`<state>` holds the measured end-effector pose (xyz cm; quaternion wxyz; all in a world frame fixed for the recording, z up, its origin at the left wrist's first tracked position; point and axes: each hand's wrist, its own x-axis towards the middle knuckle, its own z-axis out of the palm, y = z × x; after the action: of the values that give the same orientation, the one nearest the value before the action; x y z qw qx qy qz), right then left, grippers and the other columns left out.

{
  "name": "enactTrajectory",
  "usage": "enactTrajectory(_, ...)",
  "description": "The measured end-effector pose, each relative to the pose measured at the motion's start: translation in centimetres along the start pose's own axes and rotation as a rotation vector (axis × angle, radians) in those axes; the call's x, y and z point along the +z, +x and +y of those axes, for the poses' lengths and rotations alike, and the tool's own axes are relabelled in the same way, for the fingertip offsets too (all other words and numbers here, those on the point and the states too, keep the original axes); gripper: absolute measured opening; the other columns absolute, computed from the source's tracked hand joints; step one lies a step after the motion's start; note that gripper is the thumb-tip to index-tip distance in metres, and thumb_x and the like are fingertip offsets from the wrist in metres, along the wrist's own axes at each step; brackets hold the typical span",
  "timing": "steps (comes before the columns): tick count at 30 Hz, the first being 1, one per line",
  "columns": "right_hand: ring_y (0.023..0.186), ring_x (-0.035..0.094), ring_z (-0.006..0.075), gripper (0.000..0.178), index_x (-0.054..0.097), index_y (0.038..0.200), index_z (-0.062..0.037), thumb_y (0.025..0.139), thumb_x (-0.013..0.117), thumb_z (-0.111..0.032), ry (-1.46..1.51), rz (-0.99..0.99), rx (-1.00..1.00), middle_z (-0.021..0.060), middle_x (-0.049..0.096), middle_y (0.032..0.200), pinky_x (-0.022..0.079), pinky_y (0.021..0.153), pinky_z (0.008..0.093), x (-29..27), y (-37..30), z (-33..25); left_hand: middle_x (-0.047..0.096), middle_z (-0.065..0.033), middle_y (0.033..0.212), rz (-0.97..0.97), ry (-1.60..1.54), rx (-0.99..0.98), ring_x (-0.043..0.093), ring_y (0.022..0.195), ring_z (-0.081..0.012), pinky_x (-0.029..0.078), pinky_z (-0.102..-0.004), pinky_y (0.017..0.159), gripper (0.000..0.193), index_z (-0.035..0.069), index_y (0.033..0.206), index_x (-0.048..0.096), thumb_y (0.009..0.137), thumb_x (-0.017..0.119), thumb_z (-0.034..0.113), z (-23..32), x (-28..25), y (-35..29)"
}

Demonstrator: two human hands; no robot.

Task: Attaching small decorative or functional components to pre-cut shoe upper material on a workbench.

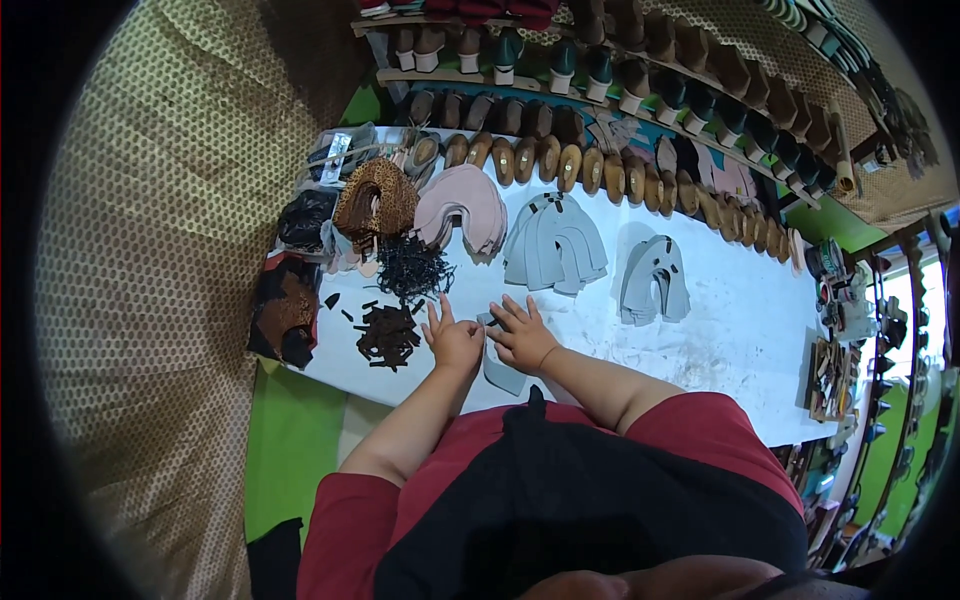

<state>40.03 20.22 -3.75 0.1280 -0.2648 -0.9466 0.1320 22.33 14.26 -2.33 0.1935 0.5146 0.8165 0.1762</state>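
A curved grey shoe-upper piece (503,376) lies on the table close to my body, between my two hands. My left hand (456,342) is at its left edge, thumb and forefinger pinched there, the other fingers stretched away from me. Over its far end rests my right hand (523,338), fingers spread and flat. A small dark patch (488,320) shows on the piece by my right fingertips. Left of my left hand is a heap of short dark brown strips (388,336); beyond it lies a tangle of thin black strips (412,268).
Two fanned stacks of grey uppers, one in the middle (553,245) and one to the right (655,282), lie on the white table (740,340). Pink uppers (460,205) and leopard-patterned uppers (375,200) sit far left. Wooden shoe lasts (570,168) line the back edge, below shelves of shoes.
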Motion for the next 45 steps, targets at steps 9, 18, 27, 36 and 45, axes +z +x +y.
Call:
enactTrajectory(9,0.146,0.029,0.0347,0.038,0.07,0.12,-0.019,0.086,0.06,-0.032,0.038,0.017,0.011,0.0122,0.044,0.15,0.017,0.114,0.0672,-0.1,0.1,-0.1,0.029,-0.0161,0.161,0.008,0.026,-0.031,0.017,0.15,-0.0399,0.008,-0.0599,0.118,0.012,0.019,0.081,0.079,0.078,0.072,0.028,0.1,0.5,0.3)
enactTrajectory(18,0.146,0.029,0.0343,0.039,0.069,0.115,-0.0093,0.084,0.06,-0.03,0.003,-0.171,0.026,0.0138,0.042,0.151,0.017,0.116,0.064,-0.7,0.3,-0.2,0.053,-0.0139,0.143,0.177,0.002,0.151,0.035,0.14,-0.0393,0.017,-0.0595,0.115,0.011,0.008,0.075,0.073,0.073,0.067,0.017,-0.8,2.3,0.3)
enactTrajectory(27,0.146,0.028,0.034,0.052,0.061,0.129,-0.0258,0.079,0.072,-0.019,0.083,0.029,0.003,0.0124,0.035,0.156,0.015,0.116,0.0641,0.3,-0.3,0.4,0.057,-0.0122,0.138,0.206,0.054,0.24,0.04,0.136,-0.0383,0.023,-0.0578,0.113,0.01,0.007,0.077,0.071,0.074,0.066,0.015,-0.6,1.9,0.2)
enactTrajectory(36,0.147,0.027,0.0346,0.043,0.066,0.121,-0.024,0.079,0.073,-0.023,0.079,0.015,0.039,0.0107,0.036,0.155,0.015,0.115,0.0669,0.2,-0.3,0.3,0.056,-0.0099,0.138,0.206,-0.003,0.163,0.038,0.139,-0.0345,0.02,-0.0553,0.115,0.01,0.008,0.075,0.07,0.077,0.065,0.016,-1.0,3.0,0.1)
enactTrajectory(45,0.147,0.026,0.0344,0.041,0.066,0.122,-0.0229,0.081,0.071,-0.024,0.084,0.012,0.027,0.0106,0.039,0.153,0.015,0.115,0.067,0.2,-0.4,0.5,0.047,-0.0145,0.15,0.189,-0.017,0.12,0.032,0.142,-0.0385,0.018,-0.0537,0.116,0.01,0.013,0.076,0.075,0.077,0.067,0.019,-1.1,-0.1,0.4)
